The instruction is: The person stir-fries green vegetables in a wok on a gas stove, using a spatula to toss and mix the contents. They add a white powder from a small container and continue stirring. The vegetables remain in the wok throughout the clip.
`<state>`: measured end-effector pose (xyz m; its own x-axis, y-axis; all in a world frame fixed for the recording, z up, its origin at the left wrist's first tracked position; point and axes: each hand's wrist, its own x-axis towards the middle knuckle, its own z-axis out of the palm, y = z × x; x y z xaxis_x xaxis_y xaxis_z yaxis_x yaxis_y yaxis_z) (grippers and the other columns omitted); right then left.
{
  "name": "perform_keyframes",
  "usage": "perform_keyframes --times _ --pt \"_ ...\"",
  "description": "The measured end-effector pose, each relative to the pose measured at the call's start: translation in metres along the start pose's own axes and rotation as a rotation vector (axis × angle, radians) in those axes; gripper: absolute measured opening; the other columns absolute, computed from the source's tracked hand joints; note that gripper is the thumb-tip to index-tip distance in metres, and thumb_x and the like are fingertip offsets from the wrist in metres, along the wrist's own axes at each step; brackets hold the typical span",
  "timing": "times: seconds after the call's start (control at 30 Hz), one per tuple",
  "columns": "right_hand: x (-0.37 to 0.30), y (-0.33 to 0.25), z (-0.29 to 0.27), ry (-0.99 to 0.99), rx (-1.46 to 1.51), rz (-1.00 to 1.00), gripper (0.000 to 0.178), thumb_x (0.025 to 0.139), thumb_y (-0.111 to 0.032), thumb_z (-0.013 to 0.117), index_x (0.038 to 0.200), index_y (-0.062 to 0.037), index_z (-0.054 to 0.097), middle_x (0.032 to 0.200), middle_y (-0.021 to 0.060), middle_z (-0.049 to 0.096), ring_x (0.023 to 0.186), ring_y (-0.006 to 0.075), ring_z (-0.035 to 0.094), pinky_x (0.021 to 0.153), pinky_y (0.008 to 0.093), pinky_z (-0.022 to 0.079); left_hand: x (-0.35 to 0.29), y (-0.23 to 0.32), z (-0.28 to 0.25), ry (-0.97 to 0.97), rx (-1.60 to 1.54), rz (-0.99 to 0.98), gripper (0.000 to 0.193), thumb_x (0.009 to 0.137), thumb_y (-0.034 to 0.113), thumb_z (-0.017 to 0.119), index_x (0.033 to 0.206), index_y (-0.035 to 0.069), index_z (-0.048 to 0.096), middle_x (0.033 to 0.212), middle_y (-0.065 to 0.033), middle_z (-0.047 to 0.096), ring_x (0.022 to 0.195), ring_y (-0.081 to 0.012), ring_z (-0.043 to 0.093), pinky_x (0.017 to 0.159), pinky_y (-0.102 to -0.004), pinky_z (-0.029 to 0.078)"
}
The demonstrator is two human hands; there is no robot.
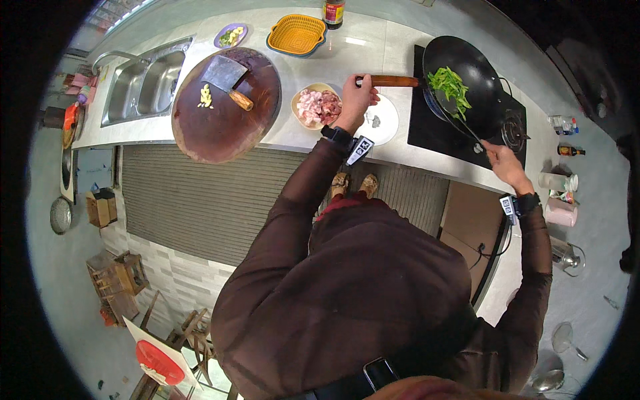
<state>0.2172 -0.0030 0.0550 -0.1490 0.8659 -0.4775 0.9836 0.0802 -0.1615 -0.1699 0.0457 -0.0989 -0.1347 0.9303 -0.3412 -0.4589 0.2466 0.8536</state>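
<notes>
A black wok [479,60] sits on the stove at the right, with sliced green peppers [450,90] inside it. My left hand [359,101] is closed at the end of its wooden handle [395,81]. A long thin-handled spatula [470,131] reaches into the wok beside the peppers, and my right hand [508,167] grips its near end. The spatula's blade is hard to make out. Just left of my left hand stands a bowl [295,105] of cut raw meat [319,105]. Under that hand lies a white plate [390,127] with a grey mark at its middle.
A round wooden chopping board [220,137] bears a cleaver [225,72] and chopped garlic [205,97]. Behind are a small purple bowl [231,35], a yellow basket [297,35] and a dark bottle [333,15]. A double sink [138,87] is at left; jars [561,212] line the right side.
</notes>
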Motion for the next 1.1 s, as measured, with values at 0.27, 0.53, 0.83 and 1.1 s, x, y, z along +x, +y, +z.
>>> perform_keyframes --times 0.27,0.53,0.83,1.1 --pt "0.010 0.022 -0.085 -0.036 -0.052 -0.047 0.030 0.093 -0.015 0.057 0.118 -0.0086 0.071 0.081 0.0124 0.072 0.066 0.0178 0.054 0.065 0.0337 0.046 0.002 -0.002 -0.003 -0.033 -0.008 0.046 0.032 0.096 0.025 0.064 0.114 0.000 0.055 0.074 -0.0072 0.062 0.059 -0.0143 0.061 0.053 -0.0261 0.051" --pt "0.046 0.061 -0.114 -0.090 -0.265 -0.239 0.026 0.081 -0.014 0.059 0.100 -0.0004 0.072 0.090 0.0202 0.072 0.076 0.0283 0.068 0.072 0.0389 0.052 0.002 0.005 -0.007 -0.059 0.067 -0.006 0.033 0.098 0.029 0.062 0.116 0.003 0.055 0.078 -0.0078 0.064 0.061 -0.0151 0.063 0.055 -0.0269 0.052" --pt "0.055 0.017 -0.057 0.359 -0.578 0.072 0.040 0.082 -0.013 0.063 0.120 -0.0239 0.069 0.097 0.0156 0.071 0.091 0.0353 0.069 0.076 0.0470 0.056 0.002 0.007 -0.011 -0.088 0.092 -0.036 0.033 0.099 0.030 0.061 0.117 0.002 0.055 0.080 -0.0081 0.064 0.063 -0.0149 0.063 0.057 -0.0267 0.051" --pt "0.058 -0.025 -0.006 0.326 -0.288 0.132 0.043 0.091 -0.014 0.051 0.132 -0.0218 0.059 0.095 0.0183 0.070 0.088 0.0388 0.069 0.072 0.0519 0.056 0.005 0.005 -0.010 -0.070 0.089 -0.035 0.032 0.100 0.028 0.060 0.116 0.002 0.055 0.080 -0.0074 0.064 0.063 -0.0154 0.062 0.056 -0.0268 0.052"
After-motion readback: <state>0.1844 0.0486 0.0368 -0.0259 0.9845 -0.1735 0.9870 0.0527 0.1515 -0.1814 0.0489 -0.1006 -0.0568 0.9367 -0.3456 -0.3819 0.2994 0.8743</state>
